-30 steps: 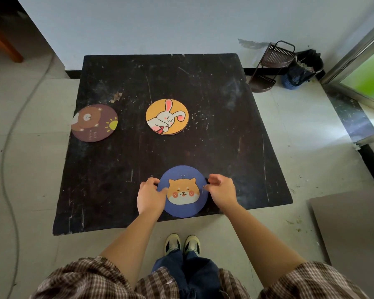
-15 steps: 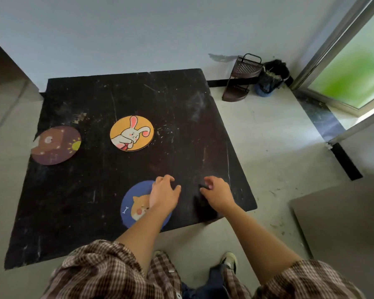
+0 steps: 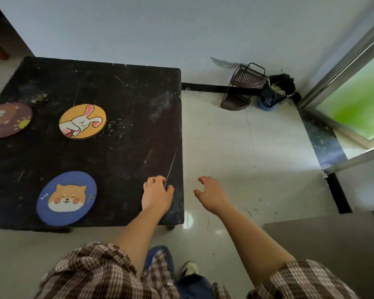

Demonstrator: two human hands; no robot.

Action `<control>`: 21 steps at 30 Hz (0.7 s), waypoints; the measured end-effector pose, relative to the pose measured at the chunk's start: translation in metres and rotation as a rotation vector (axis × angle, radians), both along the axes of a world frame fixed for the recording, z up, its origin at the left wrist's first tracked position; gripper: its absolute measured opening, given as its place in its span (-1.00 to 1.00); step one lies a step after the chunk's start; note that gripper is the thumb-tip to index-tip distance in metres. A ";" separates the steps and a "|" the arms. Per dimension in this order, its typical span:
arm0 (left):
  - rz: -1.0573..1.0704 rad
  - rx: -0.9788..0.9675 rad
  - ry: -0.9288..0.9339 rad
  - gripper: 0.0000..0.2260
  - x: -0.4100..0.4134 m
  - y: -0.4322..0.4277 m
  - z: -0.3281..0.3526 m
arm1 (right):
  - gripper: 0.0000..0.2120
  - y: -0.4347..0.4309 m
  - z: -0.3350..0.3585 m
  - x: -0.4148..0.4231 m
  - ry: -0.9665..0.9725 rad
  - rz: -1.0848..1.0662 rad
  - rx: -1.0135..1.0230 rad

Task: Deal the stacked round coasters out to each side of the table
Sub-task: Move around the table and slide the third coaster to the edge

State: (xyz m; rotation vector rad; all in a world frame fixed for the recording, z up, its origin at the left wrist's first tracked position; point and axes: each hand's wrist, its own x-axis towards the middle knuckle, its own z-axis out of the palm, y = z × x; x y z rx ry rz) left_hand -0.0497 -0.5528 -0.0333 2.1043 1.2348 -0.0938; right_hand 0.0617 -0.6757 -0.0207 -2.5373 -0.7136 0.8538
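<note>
Both hands empty. Left hand (image 3: 158,196) rests loosely curled on the dark surface (image 3: 125,87) at its near right corner; right hand (image 3: 211,194) hangs slack past the edge, over the floor tile, fingers half curled, gripping nothing.

Blue dog coaster (image 3: 67,198) lies flat just left of the left hand, near the front edge, apart from it. Further out and left: orange rabbit coaster (image 3: 82,121), sitting on top of what looks like at least one more disc (a dark rim shows under it), so that's the remaining stack. Far left, partly cut off by the frame: brown coaster (image 3: 8,119), flat, alone.

Handling, my read: thin, light, stiff discs, probably cork or felt backed, not fragile. They lie flush, so a top pinch won't work. Hook a fingernail under the rim or slide the top one sideways off the stack, then pinch the edge.
</note>
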 end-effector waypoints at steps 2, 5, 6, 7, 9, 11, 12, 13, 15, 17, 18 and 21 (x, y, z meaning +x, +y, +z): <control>0.017 0.014 0.011 -0.68 0.015 -0.009 0.003 | -0.52 -0.005 -0.001 0.019 -0.010 0.033 0.002; 0.049 0.029 0.013 -0.66 0.036 -0.010 0.005 | -0.51 -0.002 -0.002 0.044 -0.013 0.101 0.003; 0.062 0.033 0.012 -0.65 0.044 -0.008 0.005 | -0.51 0.001 -0.003 0.054 -0.016 0.127 -0.001; 0.075 0.035 0.011 -0.65 0.052 -0.006 0.006 | -0.51 0.006 -0.004 0.063 -0.027 0.155 -0.005; 0.100 0.042 0.009 -0.64 0.068 0.001 0.006 | -0.51 0.017 -0.005 0.079 -0.057 0.215 -0.016; 0.138 0.056 0.006 -0.64 0.084 0.011 0.003 | -0.51 0.033 -0.005 0.099 -0.086 0.288 -0.033; 0.157 0.064 0.000 -0.64 0.092 0.017 0.001 | -0.51 0.043 -0.006 0.110 -0.097 0.320 -0.040; 0.173 0.069 -0.004 -0.64 0.099 0.022 0.000 | -0.51 0.053 -0.006 0.119 -0.105 0.343 -0.046; 0.232 0.067 -0.013 -0.65 0.116 0.038 -0.004 | -0.51 0.077 -0.006 0.139 -0.128 0.384 -0.049; 0.291 0.052 -0.016 -0.64 0.132 0.056 -0.007 | -0.53 0.101 -0.009 0.155 -0.150 0.420 -0.058; 0.311 0.052 -0.017 -0.64 0.137 0.063 -0.009 | -0.54 0.111 -0.010 0.160 -0.163 0.440 -0.058; 0.387 0.049 0.003 -0.64 0.152 0.087 -0.014 | -0.58 0.148 -0.015 0.178 -0.194 0.496 -0.043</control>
